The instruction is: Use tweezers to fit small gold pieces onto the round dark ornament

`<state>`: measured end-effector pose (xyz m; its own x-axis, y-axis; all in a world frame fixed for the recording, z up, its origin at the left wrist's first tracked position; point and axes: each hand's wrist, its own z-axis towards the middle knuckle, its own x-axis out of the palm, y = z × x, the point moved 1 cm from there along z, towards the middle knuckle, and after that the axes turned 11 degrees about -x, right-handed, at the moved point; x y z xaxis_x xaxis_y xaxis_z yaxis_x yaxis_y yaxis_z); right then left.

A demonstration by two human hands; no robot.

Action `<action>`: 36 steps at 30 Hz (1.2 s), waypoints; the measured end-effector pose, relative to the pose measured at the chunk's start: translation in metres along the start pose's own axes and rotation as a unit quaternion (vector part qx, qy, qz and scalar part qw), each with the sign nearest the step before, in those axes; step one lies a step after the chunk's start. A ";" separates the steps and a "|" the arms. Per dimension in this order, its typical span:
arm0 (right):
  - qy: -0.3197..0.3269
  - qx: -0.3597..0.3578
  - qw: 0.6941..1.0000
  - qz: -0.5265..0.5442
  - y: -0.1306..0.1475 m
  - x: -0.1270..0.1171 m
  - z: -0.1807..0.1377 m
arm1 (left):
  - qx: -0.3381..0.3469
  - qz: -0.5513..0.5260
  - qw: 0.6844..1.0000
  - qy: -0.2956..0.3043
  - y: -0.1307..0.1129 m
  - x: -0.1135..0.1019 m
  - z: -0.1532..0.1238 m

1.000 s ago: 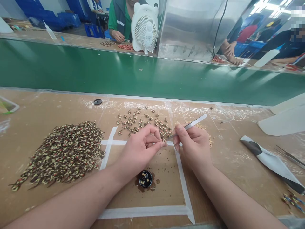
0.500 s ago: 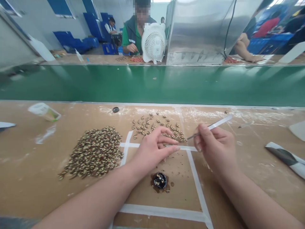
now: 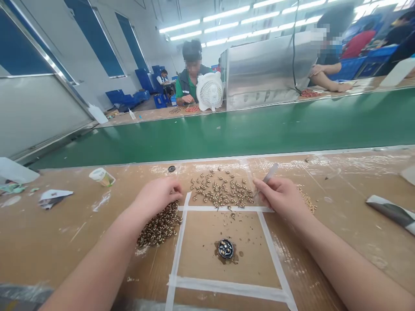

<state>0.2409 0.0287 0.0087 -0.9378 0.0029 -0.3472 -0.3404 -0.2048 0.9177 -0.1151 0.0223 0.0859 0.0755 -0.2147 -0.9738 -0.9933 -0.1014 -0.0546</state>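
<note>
My left hand is over the top of a heap of small brown-and-cream curled pieces, hiding part of it. Its fingers are bent together, and whatever lies in them is hidden. In my right hand I grip slim metal tweezers, whose tips are hard to make out. Between the two hands, a looser spread of similar small pieces lies behind a strip of white tape. Nearer me, a small round black cup holds dark glossy liquid and a few pale bits. Beside my right wrist is a patch of tiny tan beads.
White tape frames a square on the brown table. Farther back are a black disc and a paper cup on its side. Beyond the green belt stand a white fan, a metal housing and seated co-workers.
My left hand has moved left from the spread pieces to the heap, its fingers now bent in. My right hand still grips the tweezers, now turned more upright. The camera view has tilted up.
</note>
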 end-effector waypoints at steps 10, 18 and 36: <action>0.042 -0.006 0.998 -0.052 -0.007 0.007 0.005 | -0.022 0.109 0.994 -0.002 -0.010 0.010 0.007; 0.048 0.003 0.997 -0.053 -0.012 0.012 0.008 | -0.018 0.137 0.990 0.009 -0.013 0.009 0.003; -0.059 -0.058 0.984 -0.158 -0.013 -0.026 0.021 | -0.006 0.063 0.996 -0.064 -0.034 0.002 -0.012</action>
<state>0.2683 0.0519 0.0096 -0.7898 0.1960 -0.5812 -0.6130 -0.2863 0.7364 -0.0800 0.0137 0.0884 -0.0621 -0.1000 -0.9931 -0.9932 -0.0924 0.0714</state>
